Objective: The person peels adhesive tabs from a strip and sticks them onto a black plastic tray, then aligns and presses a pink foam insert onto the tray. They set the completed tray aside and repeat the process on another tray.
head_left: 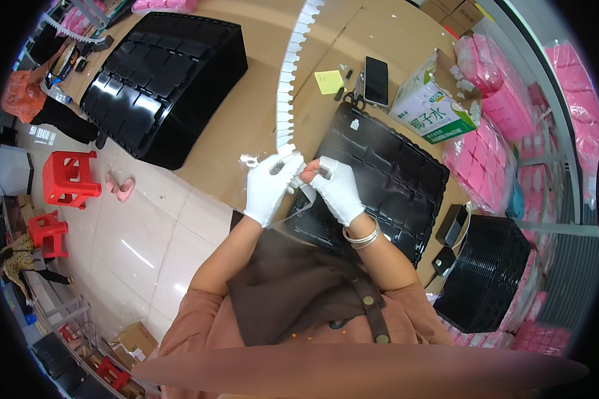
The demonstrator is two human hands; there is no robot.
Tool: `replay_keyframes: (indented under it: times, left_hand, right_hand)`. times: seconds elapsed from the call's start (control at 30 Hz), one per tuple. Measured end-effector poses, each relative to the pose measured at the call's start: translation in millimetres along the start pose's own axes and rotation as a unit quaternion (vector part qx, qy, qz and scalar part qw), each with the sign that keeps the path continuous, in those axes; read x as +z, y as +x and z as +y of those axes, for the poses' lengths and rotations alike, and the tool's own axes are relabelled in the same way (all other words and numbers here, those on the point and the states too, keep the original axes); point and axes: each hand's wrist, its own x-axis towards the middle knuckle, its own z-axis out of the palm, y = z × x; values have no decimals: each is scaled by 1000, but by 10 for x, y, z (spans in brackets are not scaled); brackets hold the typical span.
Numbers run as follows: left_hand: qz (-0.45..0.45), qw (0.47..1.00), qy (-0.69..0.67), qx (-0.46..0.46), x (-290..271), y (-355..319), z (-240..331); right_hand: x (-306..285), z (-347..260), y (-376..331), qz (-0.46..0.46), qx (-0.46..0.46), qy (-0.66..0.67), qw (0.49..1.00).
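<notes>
My left hand [271, 189], in a white glove, pinches the lower end of a long white strip [285, 100] with small tabs along one edge. The strip runs up and away past the far side of the table. My right hand [338, 191], gloved with bare fingertips showing, is closed close beside the left; what its fingers hold is too small to tell. A thin, pale ribbon of backing [306, 199] curls below the hands. Under the right hand lies a black plastic tray [393, 179] with molded compartments and a small white tag [355, 124] on it.
A tall black tray stack [213, 80] stands at the left. Beyond the near tray are a phone [376, 81], scissors [354, 101], a yellow note [329, 82] and a carton [434, 106]. Pink bagged goods [482, 163] line the right. Another person [36, 96] stands far left, near red stools [71, 178].
</notes>
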Motion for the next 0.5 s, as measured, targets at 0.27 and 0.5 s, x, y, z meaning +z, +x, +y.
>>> replay_keyframes:
  times: [0.27, 0.5]
  left_hand:
    - [-72, 945, -298, -113, -8, 79, -54]
    - [28, 991, -129, -14, -278, 40, -70]
  right_hand:
    - [-20, -34, -335, 132, -234, -106, 957]
    - [-113, 411, -497, -14, -148, -431, 890]
